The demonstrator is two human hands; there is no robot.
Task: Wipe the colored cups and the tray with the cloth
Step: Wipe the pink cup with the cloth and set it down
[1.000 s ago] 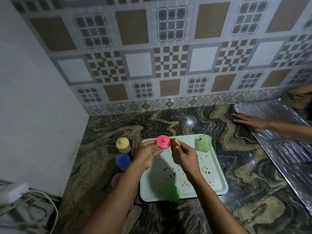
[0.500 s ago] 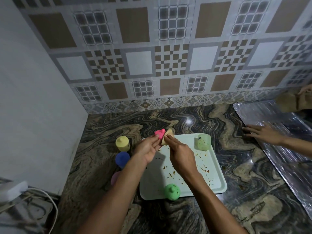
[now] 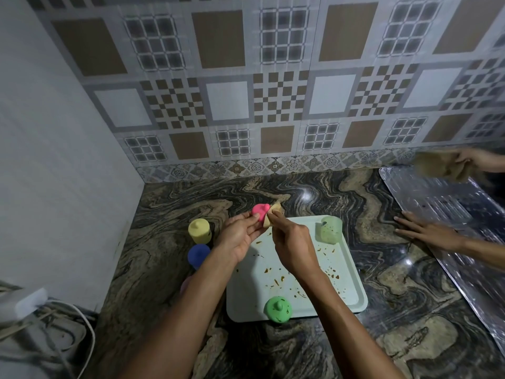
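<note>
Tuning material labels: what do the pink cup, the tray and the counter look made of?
Pink cup: likely matte plastic; flat saturated colour, no glare. It is held in the left hand.
Tray: pale green, smooth and slightly glossy, plastic or melamine, can't tell; brown smears sit on top.
Counter: polished stone, probably granite or marble; swirled veining and sharp light reflections.

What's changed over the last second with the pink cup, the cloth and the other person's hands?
The left hand turned the pink cup from top-facing to sideways; the right hand moved the cloth onto its side. The other person's cloth lifted off the foil. Tray and remaining cups unchanged.
</note>
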